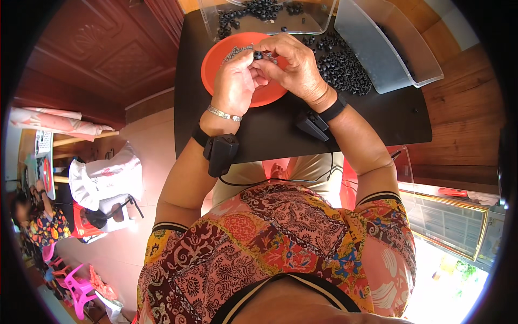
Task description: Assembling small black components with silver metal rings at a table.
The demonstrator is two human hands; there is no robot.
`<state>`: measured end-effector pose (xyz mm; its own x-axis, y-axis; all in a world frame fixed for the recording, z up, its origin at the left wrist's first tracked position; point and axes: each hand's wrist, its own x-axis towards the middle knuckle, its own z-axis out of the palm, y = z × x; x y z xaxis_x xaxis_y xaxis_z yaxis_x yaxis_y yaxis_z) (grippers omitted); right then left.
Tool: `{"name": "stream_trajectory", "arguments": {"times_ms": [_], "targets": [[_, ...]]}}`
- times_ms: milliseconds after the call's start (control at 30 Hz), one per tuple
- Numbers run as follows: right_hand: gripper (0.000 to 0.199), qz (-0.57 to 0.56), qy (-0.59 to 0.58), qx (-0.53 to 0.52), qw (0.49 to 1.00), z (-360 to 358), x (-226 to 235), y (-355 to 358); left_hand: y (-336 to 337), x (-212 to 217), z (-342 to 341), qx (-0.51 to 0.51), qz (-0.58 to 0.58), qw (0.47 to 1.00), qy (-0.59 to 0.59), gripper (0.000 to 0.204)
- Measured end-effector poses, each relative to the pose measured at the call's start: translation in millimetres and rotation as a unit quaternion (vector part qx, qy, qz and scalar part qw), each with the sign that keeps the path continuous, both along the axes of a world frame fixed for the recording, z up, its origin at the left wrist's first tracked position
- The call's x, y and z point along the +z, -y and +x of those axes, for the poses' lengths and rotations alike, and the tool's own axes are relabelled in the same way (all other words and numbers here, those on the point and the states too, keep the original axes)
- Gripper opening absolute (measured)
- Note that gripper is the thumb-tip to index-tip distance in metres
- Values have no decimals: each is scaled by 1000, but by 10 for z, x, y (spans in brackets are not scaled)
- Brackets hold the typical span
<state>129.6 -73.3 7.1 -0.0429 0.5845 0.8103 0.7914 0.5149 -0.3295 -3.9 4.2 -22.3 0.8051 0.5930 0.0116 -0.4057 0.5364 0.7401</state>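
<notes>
A small black ring point(258, 54) is being pinched between the fingertips of the left hand point(236, 86) and the right hand point(294, 67), both closing on it together above an orange plate point(216, 62). More black rings point(345, 70) are lying heaped on the black bench point(377, 116) beside two clear plastic bins point(388, 48).

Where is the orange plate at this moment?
In the head view, the orange plate lies on the black table, under both hands, toward the left. A pile of black rings is on its right.
</notes>
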Motion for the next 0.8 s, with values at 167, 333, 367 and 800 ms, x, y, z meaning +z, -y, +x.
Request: {"name": "stream_trajectory", "arguments": {"times_ms": [167, 333, 367, 800], "targets": [[26, 12, 48, -33, 998, -60, 32, 22, -27, -72, 15, 1, -5, 1000, 9, 20], [25, 29, 88, -57, 994, -80, -9, 1, 27, -23, 17, 19, -23, 999, 17, 19], [25, 39, 96, -60, 993, -90, -16, -10, 22, -35, 20, 26, -40, 999, 21, 19], [19, 39, 151, -91, 984, -85, -68, -58, 44, 3, 59, 56, -52, 997, -16, 19]]}}
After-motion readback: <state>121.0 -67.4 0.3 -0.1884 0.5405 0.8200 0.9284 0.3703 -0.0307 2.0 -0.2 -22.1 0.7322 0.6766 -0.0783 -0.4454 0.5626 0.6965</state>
